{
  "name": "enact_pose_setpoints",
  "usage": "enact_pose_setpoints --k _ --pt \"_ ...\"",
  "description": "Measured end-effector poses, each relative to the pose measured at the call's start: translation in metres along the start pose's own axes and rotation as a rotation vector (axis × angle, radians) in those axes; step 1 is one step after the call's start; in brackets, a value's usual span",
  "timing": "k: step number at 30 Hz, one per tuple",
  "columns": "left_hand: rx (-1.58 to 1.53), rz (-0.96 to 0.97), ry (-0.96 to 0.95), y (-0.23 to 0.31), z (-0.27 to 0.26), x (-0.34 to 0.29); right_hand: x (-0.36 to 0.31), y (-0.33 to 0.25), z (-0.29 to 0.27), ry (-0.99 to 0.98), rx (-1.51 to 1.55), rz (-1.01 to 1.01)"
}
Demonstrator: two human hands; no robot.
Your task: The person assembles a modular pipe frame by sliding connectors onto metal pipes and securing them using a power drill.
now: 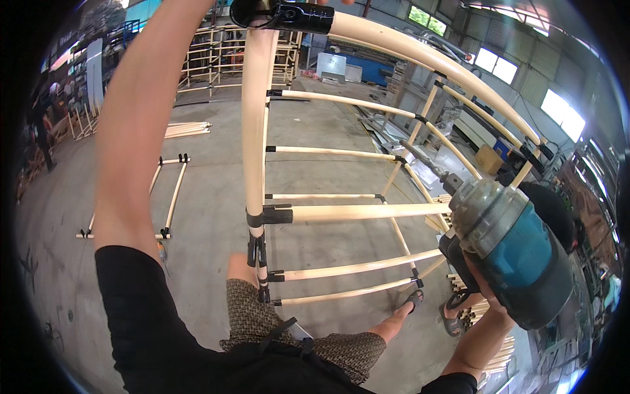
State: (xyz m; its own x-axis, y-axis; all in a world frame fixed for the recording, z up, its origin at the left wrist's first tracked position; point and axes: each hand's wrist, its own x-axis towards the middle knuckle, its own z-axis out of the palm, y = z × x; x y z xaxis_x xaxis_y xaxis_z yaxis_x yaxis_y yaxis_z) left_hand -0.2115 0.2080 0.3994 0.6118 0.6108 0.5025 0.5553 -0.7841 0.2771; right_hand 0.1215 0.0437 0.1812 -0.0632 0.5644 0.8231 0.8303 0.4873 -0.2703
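Note:
My right hand [484, 279] is closed round the grip of a teal and black cordless impact driver [518, 253], held up at the right. Its long bit points up and left toward the rack frame's bars. My left arm reaches up past the top edge; only some fingertips [335, 2] show there, beside a black pipe joint [305, 18], and their grip is hidden. Before me stands a rack frame of cream-coloured pipes, with a thick upright [256, 125] and several crossbars [367, 211] joined by black connectors [269, 215].
A person's sandalled foot [451, 320] is beyond the frame at right, near bundled pipes [482, 315]. A smaller pipe frame [174, 197] lies on the floor at left, with loose pipes [187, 129] farther off. Taller racks [210, 62] stand behind. A cardboard box [487, 159] sits at right.

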Motion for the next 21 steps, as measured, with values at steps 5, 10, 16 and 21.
enact_pose_setpoints --k 5,10,16,21 --pt "0.211 0.115 -0.445 0.027 0.021 0.064 0.0 -0.018 0.012 0.013 0.003 0.005" --pt "0.446 0.186 -0.68 0.009 0.065 0.093 0.0 -0.024 0.014 0.015 -0.073 0.035" --pt "0.419 0.143 -0.743 0.043 0.032 0.087 0.016 -0.05 0.023 0.034 0.018 -0.022" --pt "0.425 0.345 -0.681 0.052 0.062 0.125 0.022 -0.059 0.031 0.028 0.001 -0.057"
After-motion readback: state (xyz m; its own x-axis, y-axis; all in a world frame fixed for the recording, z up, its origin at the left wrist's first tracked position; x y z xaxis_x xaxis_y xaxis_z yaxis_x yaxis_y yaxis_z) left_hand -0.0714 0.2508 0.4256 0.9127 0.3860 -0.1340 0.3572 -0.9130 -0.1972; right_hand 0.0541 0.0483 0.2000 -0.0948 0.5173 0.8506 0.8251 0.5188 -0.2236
